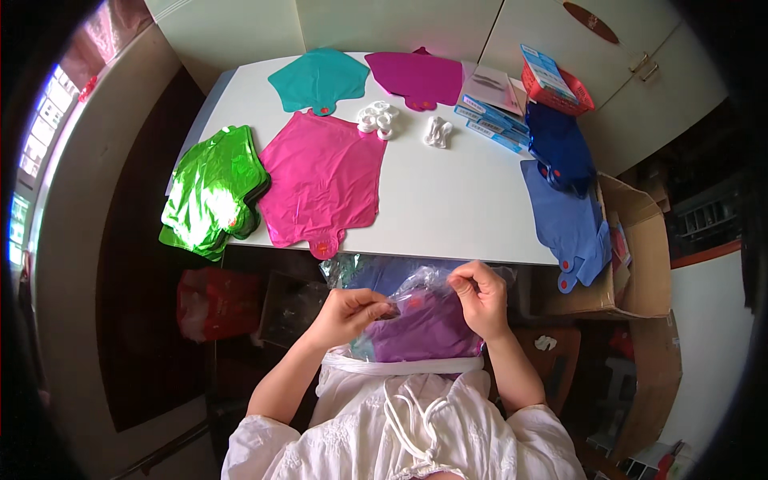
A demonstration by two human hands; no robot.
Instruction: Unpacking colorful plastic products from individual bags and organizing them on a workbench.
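Note:
Over my lap, my left hand and my right hand pinch the upper edge of a transparent plastic bag, one at each side. Inside or beneath the film lies a flat purple foil balloon with a red spot near its top; I cannot tell which. A small dark patch shows at my left fingertips. On the table in front of me lie a flat pink foil balloon and, left of it, a stack of shiny green foil balloons.
The white table also holds a teal foil balloon, a magenta one, white ribbon rolls, a white bundle, blue-edged boxes, a red basket and blue foil balloons. A cardboard box stands at the right.

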